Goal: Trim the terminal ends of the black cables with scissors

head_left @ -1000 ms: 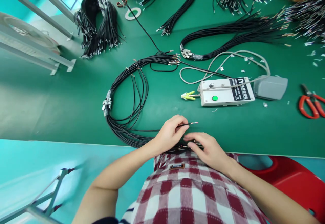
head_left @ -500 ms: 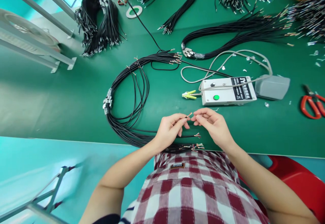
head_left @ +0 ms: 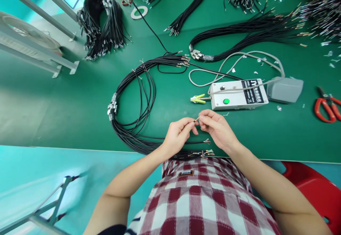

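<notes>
Head camera view: both sets of fingertips pinch the stripped end of a thin black wire (head_left: 196, 120) just below frame centre, the left hand (head_left: 178, 136) gripping its sheath, the right hand (head_left: 216, 128) nipping the bare strands. Beneath the hands lies the looped black wire bundle (head_left: 133, 100). Just above sits a white control box (head_left: 237, 94); red scissors (head_left: 326, 107) lie at the right edge.
</notes>
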Action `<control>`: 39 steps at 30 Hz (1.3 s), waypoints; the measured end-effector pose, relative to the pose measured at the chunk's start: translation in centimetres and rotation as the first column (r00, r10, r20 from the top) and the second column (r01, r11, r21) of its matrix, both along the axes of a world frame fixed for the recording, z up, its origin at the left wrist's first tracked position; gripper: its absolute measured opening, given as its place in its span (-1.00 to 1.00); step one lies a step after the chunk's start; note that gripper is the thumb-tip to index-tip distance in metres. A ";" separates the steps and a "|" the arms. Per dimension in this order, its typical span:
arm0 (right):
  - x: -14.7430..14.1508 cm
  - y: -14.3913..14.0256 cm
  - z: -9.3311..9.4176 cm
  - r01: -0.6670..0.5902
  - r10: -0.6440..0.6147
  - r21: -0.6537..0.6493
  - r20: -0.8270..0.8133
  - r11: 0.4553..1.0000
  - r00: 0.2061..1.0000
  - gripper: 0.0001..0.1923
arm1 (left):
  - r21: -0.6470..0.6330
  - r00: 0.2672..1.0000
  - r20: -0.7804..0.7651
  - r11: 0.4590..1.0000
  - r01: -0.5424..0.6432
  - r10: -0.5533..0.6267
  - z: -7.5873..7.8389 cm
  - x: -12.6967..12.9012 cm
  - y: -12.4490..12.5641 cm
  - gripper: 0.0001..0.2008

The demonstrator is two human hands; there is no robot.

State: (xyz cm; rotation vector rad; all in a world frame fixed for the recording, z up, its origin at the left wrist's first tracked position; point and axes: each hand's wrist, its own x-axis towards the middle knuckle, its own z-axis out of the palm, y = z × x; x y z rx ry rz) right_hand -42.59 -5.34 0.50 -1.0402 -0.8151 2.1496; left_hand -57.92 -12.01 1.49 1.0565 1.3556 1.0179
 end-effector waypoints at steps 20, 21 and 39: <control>-0.4 -0.5 -0.8 -0.028 0.008 -0.127 -0.153 0.991 0.988 -0.74 | -0.071 0.987 0.157 0.996 0.051 -0.039 -0.1 -0.4 0.1 -0.60; -0.4 -0.6 -0.9 -0.032 0.010 -0.133 -0.162 0.991 0.987 -0.74 | -0.087 0.981 0.188 0.995 0.057 -0.039 -0.1 -0.5 0.2 -0.59; -0.8 -0.4 -0.6 -0.019 0.006 -0.091 -0.146 0.996 0.989 -0.72 | -0.161 0.942 0.332 0.980 0.113 -0.054 0.0 -0.9 0.4 -0.58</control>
